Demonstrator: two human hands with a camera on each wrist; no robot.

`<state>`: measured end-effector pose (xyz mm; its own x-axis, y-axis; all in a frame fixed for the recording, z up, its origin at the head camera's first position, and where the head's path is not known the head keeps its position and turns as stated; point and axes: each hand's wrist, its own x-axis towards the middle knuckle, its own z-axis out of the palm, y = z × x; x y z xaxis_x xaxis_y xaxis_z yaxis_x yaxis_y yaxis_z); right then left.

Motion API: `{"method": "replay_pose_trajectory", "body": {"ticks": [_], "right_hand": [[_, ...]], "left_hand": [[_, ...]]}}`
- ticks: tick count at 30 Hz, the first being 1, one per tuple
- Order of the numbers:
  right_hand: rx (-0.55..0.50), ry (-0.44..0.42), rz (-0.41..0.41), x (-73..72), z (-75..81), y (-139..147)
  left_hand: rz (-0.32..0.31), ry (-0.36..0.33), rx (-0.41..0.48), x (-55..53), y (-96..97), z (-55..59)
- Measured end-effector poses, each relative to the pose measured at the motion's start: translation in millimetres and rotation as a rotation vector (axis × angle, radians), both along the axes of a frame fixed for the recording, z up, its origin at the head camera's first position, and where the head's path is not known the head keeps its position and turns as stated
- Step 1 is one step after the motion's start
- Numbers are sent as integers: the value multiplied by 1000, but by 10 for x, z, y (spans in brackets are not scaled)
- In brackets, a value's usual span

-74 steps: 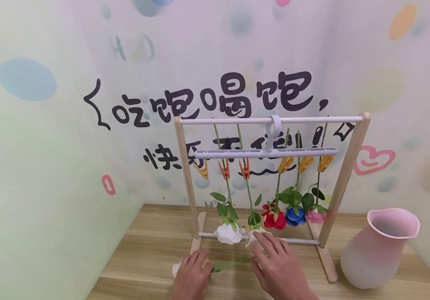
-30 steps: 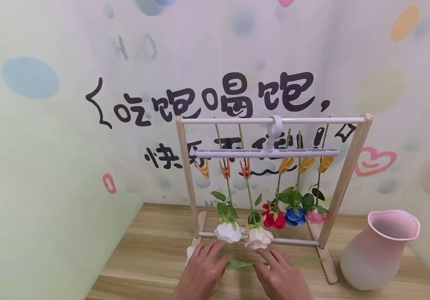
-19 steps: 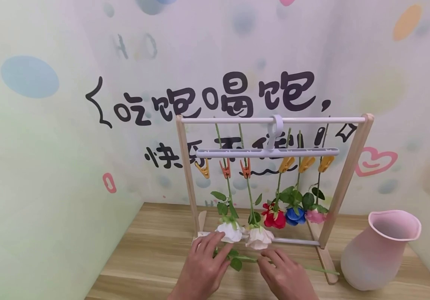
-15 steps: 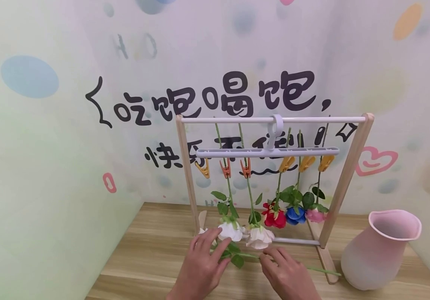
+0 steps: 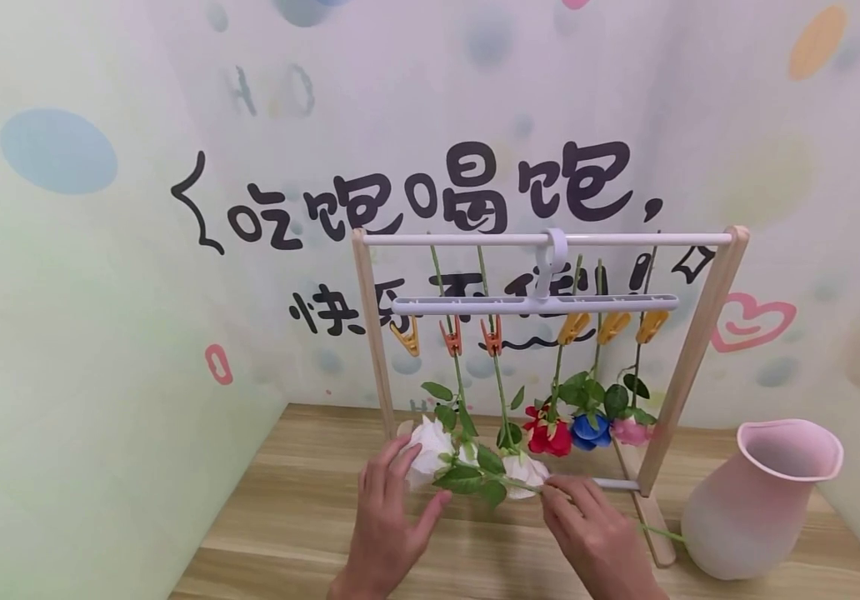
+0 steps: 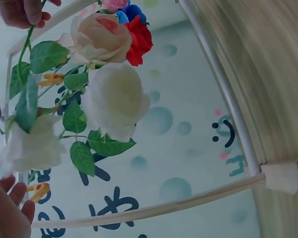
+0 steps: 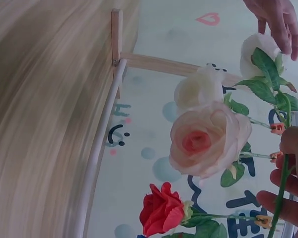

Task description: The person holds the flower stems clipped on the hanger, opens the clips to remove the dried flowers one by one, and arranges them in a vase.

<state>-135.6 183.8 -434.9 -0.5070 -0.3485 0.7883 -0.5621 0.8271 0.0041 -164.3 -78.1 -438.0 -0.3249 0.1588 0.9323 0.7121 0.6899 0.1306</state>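
Observation:
A white artificial rose [image 5: 428,448] lies sideways in the air before the rack, bloom to the left, stem running right toward the vase. My right hand [image 5: 599,533] pinches its green stem; in the right wrist view the thumb and fingers [image 7: 283,179] close on it. Beside the bloom is my left hand [image 5: 388,521], fingers spread and loosely bent; whether they touch the petals I cannot tell. Behind hang another white rose [image 6: 116,99], mostly covered in the head view, and a pale pink-cream rose [image 7: 208,141], both head down from orange clips [image 5: 492,337].
A wooden rack [image 5: 692,358] carries a white hanger [image 5: 475,306] with clips. A red rose [image 5: 548,435], blue rose [image 5: 591,432] and pink rose [image 5: 631,432] hang from yellow clips at right. The leftmost yellow clip [image 5: 405,339] holds nothing. A pink-white vase [image 5: 748,508] stands right.
The white rose has risen from the table to the level of the hanging blooms. My right hand shifted right along with its stem. The left hand moved up and its fingers spread.

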Motion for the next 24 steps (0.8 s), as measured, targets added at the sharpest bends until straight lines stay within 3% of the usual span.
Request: {"method": "replay_pose_trajectory", "body": {"ticks": [7,11,17,24], "right_hand": [[-75,90,-48,-61,96,102],[-115,157,-53,-102,169,150],[-169,206,-58,-140,237,191],[-193,227,-72,-179,326,239]], "left_hand": [[-63,-216,196,-57,47,-142],[-56,-329,236,-128,94,-194],[-18,-441,259,-237,164,-171],[-85,-569,315,-363,275,-70]]}}
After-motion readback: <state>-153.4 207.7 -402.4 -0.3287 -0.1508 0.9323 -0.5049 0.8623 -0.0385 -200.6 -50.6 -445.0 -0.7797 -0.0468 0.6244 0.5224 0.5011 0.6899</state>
